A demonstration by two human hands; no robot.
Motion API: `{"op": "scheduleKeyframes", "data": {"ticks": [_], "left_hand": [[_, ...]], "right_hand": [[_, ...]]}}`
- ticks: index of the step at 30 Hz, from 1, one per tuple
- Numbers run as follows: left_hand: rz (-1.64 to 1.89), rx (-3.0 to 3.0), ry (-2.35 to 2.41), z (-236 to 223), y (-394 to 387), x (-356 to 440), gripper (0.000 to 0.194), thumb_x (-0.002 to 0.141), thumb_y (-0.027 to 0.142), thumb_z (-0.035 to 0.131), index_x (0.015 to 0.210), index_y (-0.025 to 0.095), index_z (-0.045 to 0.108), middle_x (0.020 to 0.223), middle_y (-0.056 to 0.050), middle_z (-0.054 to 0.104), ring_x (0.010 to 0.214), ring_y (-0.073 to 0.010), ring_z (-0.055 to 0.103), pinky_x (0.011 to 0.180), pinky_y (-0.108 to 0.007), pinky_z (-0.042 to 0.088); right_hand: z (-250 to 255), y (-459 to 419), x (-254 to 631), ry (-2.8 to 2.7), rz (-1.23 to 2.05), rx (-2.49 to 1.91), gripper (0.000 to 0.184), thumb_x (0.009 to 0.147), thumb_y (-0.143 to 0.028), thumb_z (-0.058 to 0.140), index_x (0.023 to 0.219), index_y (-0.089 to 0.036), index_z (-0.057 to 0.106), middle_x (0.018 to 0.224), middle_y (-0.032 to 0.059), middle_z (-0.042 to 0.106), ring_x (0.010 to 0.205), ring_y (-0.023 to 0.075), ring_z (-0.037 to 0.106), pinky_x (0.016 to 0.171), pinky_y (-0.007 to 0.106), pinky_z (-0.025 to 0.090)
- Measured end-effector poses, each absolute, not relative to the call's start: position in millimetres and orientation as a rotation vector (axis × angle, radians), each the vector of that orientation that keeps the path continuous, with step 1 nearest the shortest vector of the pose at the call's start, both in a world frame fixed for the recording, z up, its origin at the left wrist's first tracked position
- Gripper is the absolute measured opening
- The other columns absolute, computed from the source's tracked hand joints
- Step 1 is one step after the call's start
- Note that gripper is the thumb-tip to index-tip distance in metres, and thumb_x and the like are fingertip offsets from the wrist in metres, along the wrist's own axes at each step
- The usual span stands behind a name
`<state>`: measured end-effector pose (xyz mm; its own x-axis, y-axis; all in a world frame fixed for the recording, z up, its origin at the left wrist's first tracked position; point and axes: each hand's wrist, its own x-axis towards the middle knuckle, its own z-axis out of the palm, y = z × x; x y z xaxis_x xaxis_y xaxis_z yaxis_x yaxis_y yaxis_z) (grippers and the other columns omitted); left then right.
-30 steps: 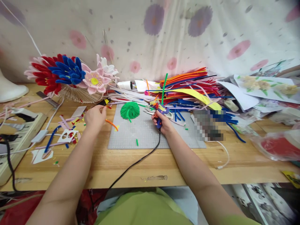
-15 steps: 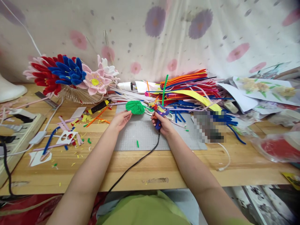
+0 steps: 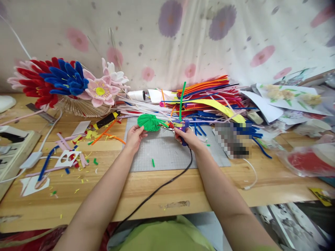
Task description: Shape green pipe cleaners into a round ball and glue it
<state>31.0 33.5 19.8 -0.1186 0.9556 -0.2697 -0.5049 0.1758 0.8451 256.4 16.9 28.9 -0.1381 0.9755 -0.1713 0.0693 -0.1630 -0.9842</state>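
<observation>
My left hand (image 3: 134, 138) is closed, thumb and fingers pinching the left edge of a rounded, ribbed green pipe-cleaner piece (image 3: 148, 122) above the cutting mat. My right hand (image 3: 187, 136) is wrapped round a purple glue gun (image 3: 184, 129), whose black cord (image 3: 167, 181) runs down toward my lap. The gun lies level, with its red and yellow front end pointing left at the green piece. Whether the tip touches the piece I cannot tell. Scissors, partly hidden, lie behind the gun. A green pipe cleaner (image 3: 182, 101) stands upright just beyond it.
Behind the grey cutting mat (image 3: 167, 157) lie bundles of coloured pipe cleaners (image 3: 206, 87). Pipe-cleaner flowers (image 3: 68, 78) stand at the back left. Scraps and cut cards (image 3: 68, 158) litter the left, near a power strip (image 3: 15, 153). Plastic bags (image 3: 309, 158) lie at the right.
The glue gun has turned from slanting to level and shifted slightly right and down. My left hand has tilted the green piece, bringing its right end close to the gun's front.
</observation>
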Motion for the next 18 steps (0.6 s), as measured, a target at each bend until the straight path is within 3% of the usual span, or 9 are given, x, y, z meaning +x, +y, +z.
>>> {"op": "scheduleKeyframes", "data": {"ticks": [18], "left_hand": [[1.373, 0.709, 1.009, 10.4, 32.4, 33.0, 0.027, 0.059, 0.021, 0.072, 0.078, 0.015, 0.055, 0.067, 0.002, 0.062, 0.056, -0.0073, 0.057, 0.049, -0.018, 0.047]], "right_hand": [[21.3, 17.6, 242.3, -1.341, 1.384, -1.391, 0.043, 0.063, -0.058, 0.063, 0.061, -0.017, 0.048, 0.047, -0.0045, 0.046, 0.041, 0.0063, 0.038, 0.041, 0.022, 0.029]]}}
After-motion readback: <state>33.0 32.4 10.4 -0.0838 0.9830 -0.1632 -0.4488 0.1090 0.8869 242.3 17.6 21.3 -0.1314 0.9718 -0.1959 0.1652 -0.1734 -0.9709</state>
